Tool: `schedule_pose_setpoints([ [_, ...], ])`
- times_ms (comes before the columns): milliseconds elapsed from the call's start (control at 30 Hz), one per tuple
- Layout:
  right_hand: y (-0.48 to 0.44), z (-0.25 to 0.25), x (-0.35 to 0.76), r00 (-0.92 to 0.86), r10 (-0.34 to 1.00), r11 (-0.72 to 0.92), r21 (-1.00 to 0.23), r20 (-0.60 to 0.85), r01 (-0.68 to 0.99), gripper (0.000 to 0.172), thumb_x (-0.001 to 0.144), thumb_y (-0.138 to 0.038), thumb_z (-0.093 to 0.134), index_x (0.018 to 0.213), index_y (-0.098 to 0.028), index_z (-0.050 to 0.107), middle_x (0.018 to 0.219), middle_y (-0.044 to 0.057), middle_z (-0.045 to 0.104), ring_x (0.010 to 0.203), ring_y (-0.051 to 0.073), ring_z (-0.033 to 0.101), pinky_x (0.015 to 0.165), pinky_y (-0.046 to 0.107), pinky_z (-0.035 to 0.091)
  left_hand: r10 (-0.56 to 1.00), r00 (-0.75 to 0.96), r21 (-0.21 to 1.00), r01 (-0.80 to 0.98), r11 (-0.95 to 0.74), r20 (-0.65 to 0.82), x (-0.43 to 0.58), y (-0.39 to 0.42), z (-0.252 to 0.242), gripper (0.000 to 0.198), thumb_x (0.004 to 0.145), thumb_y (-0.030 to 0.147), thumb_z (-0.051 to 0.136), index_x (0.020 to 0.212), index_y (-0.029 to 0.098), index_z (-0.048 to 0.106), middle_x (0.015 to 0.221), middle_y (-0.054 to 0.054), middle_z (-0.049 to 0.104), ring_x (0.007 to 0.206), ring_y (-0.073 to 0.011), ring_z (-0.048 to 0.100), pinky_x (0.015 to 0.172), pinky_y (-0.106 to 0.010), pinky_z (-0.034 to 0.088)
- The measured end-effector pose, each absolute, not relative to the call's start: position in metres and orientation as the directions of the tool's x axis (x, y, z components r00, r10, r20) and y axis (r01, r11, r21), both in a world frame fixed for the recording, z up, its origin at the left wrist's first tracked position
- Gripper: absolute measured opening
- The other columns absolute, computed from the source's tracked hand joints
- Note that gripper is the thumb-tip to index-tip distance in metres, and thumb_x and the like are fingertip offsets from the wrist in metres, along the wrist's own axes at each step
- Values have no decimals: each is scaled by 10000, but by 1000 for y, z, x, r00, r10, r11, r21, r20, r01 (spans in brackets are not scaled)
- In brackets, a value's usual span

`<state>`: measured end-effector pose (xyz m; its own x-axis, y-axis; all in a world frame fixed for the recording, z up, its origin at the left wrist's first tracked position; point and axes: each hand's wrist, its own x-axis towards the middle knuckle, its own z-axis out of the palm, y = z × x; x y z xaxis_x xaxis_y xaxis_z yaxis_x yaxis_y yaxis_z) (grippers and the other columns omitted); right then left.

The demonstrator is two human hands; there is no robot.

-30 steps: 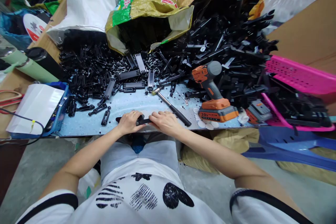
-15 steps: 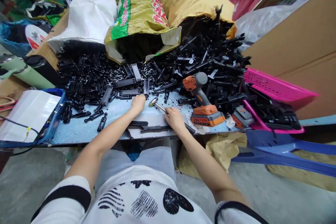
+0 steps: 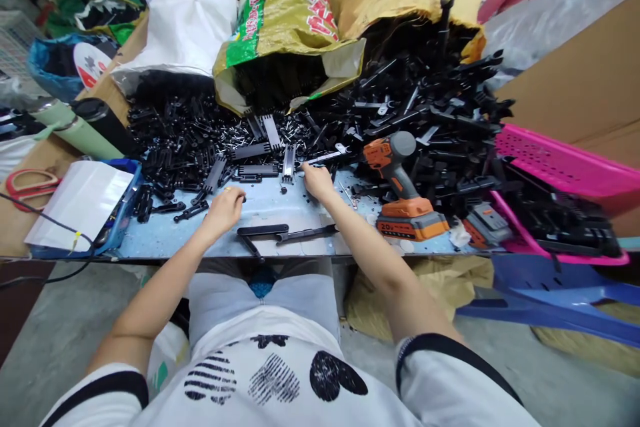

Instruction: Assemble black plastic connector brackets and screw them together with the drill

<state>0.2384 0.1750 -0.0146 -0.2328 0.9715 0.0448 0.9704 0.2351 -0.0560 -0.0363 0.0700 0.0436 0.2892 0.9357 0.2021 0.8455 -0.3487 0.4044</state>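
My left hand (image 3: 226, 211) is closed over the blue work surface, fingers curled in; a small dark piece shows at its fingertips, too small to name. My right hand (image 3: 318, 182) has its fingers pinched together beside a flat black bracket (image 3: 289, 164); what they hold, if anything, is hidden. Just beyond that hand lies a pale wrench-shaped part (image 3: 327, 155). Between my forearms, near the front edge, rest a black hinged arm (image 3: 263, 231) and a dark open-ended wrench-shaped part (image 3: 307, 233). The hammer is not visible.
An orange cordless driver (image 3: 395, 180) stands on its battery, right of my right hand. Heaps of black parts (image 3: 175, 127) spill from sacks behind. A pink basket (image 3: 565, 160) is at the right, a blue tray (image 3: 133, 187) and red-handled scissors (image 3: 33, 187) at the left.
My right hand has let go of the hammer and moved forward to the brackets. My left hand has drawn back and left, away from the brackets. The view has shifted slightly.
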Motion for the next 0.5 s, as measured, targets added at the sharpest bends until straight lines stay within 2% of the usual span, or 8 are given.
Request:
schedule_pose_setpoints([
  [100,165,-18,245,-248,968,249,-27,47,968,259,895,-210,448,1116,-106,533,1063,171,613,993,285,504,829,363,291,926,355,430,821,-375,130,-64,35,44,219,877,162,402,932,149,614,873,-73,607,845,-193,582,789,-320,471],
  [200,152,-16,247,-306,951,308,-55,44,950,238,905,-207,430,1081,-117,563,1023,157,613,959,272,521,837,369,315,914,401,381,837,-393,62,-70,14,42,234,873,121,387,935,140,612,886,-85,595,836,-192,582,782,-319,475],
  [267,142,-10,244,-350,933,360,-152,90,921,264,916,-189,395,1103,-122,568,1032,149,598,932,253,538,821,354,356,910,414,301,866,-400,18,-66,9,43,243,851,72,383,915,130,610,886,-98,583,819,-200,581,770,-329,478],
  [367,123,3,237,-379,901,433,-368,212,823,279,920,-198,387,1101,-140,592,1064,134,570,929,223,557,801,324,420,883,469,184,869,-459,-12,-56,10,45,277,800,-17,366,843,126,600,879,-110,566,825,-215,573,766,-343,480],
  [433,107,15,232,-407,878,478,-500,252,722,239,904,-229,444,1050,-157,618,1007,106,595,886,201,578,784,307,450,855,519,162,842,-515,19,-50,10,42,275,815,-18,364,816,135,592,866,-104,563,833,-214,571,769,-338,482],
  [500,90,25,229,-450,866,480,-613,218,628,179,869,-263,526,972,-167,637,900,70,633,789,178,599,736,290,472,847,519,185,826,-532,117,-47,8,31,227,876,58,387,859,142,597,858,-95,573,825,-206,576,765,-331,490],
])
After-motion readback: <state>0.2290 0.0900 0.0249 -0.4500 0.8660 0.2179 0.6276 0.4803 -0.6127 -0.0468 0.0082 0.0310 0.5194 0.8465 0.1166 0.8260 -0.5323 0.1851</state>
